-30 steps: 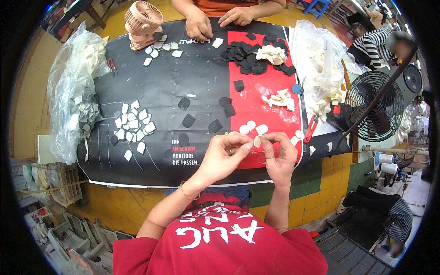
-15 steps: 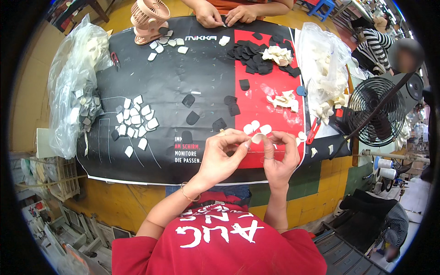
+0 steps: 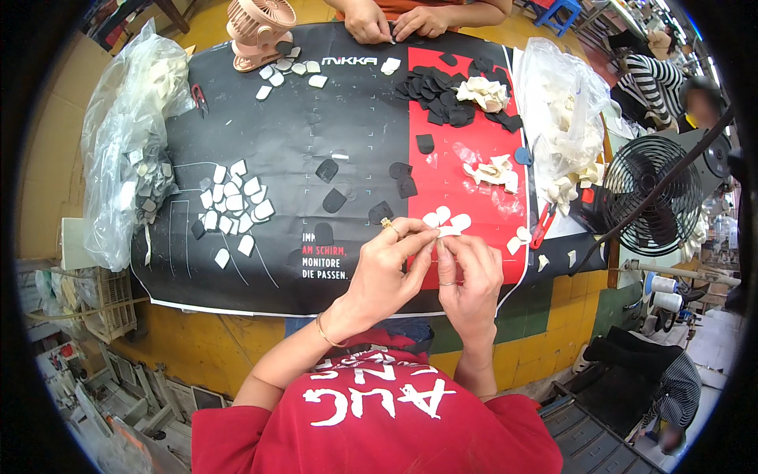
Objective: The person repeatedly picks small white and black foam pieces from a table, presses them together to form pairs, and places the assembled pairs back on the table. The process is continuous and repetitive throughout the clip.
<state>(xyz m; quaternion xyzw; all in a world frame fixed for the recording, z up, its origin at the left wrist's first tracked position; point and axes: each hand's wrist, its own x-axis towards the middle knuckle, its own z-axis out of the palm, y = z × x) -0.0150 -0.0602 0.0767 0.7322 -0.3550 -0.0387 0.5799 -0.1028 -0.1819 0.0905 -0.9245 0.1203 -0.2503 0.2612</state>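
Over the red part of the mat, my left hand (image 3: 388,265) and my right hand (image 3: 472,275) meet with fingertips pinched together. Between them is a small white rounded piece (image 3: 448,231), mostly hidden by the fingers. Just beyond the fingertips lie several loose white pieces (image 3: 460,222). Left of my hands, several thick white pieces with dark edges (image 3: 234,203) form a scattered pile. Thin black pieces (image 3: 334,201) are spread over the mat's middle.
Black pieces (image 3: 442,99) and cream scraps (image 3: 493,174) lie on the mat (image 3: 260,142). Plastic bags (image 3: 118,158) stand left, another bag (image 3: 562,110) right, near red scissors (image 3: 543,227). A pink fan (image 3: 260,35), a black fan (image 3: 654,193) and a co-worker's hands (image 3: 395,22) surround the table.
My fingertips have drawn closer together around the white piece, which now shows less. My right hand has shifted slightly left and down.
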